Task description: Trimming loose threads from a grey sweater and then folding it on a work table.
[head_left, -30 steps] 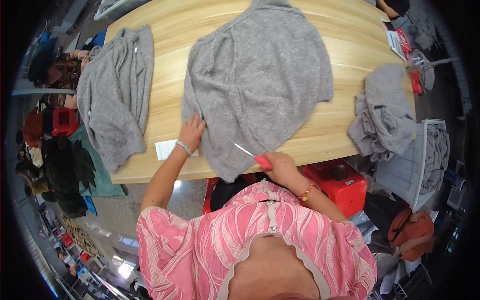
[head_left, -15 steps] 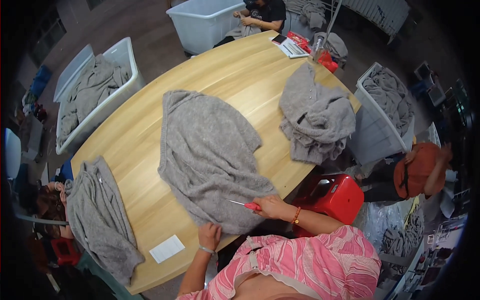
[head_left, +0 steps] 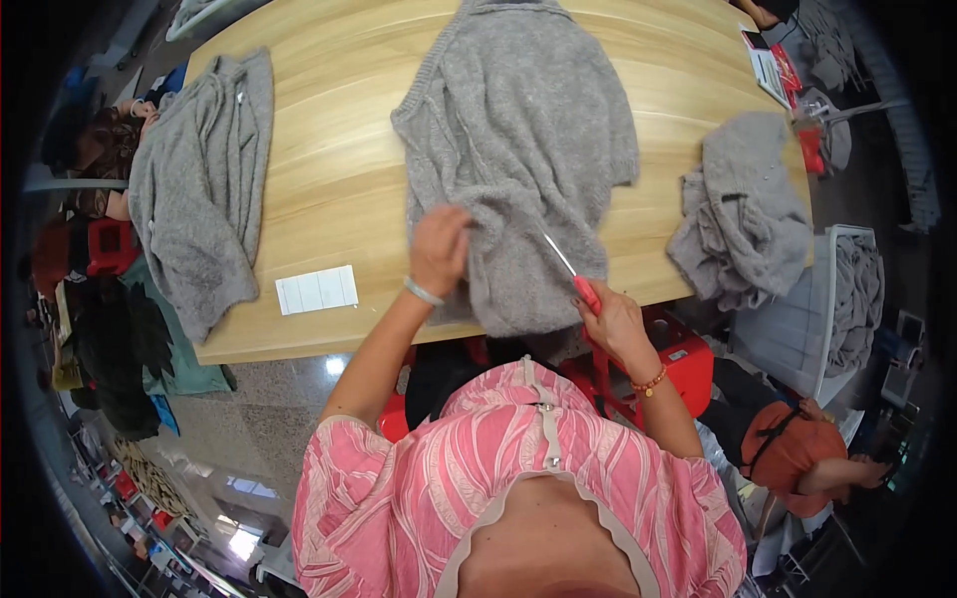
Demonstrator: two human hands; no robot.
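Here's the grey knit garment (head_left: pixel 548 110), spread right in front of me on the pale wooden table (head_left: pixel 339 199), ribbed edge to the upper left, folds bunched through its middle, lower end reaching the near edge of the tabletop! My left hand (head_left: pixel 439 249) is at its left side, over the bunched knit, fingers curled and a bit blurred; whether they pinch the fabric, I cannot tell. And my right hand (head_left: pixel 616 324), closed firmly round the red-handled tool (head_left: pixel 586 291), is at the lower right of the garment, the slim metal tip slanting up and left over the knit! Left of my left hand, a white card (head_left: pixel 316 290) lies flat; beyond it, another grey garment (head_left: pixel 204 189); and far right, a crumpled grey heap (head_left: pixel 748 219).
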